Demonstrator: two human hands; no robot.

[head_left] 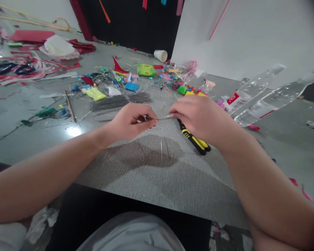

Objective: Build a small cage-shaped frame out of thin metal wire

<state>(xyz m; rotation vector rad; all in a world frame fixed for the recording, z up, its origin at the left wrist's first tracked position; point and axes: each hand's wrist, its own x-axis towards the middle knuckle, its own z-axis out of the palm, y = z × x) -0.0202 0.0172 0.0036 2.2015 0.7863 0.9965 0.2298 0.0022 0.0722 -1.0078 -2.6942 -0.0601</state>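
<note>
Between my two hands runs a thin metal wire [165,118], held a little above the grey textured table [146,184]. My left hand [136,120] pinches its left end, and the fingertips are closed. My right hand [196,113] grips the other end between thumb and fingers. Partly under the right hand lie pliers [195,140] with black and yellow handles. A loose straight wire [161,151] shows on the table below the hands. Behind the left hand lies a bundle of grey wires [110,104].
Two clear plastic bottles [264,104] stand tilted-looking at the right. Coloured clay packets, including a green one [146,69] and a blue one [132,86], lie across the back. A white paper cup [161,55] is on its side. Scissors [5,68] and red scraps lie far left.
</note>
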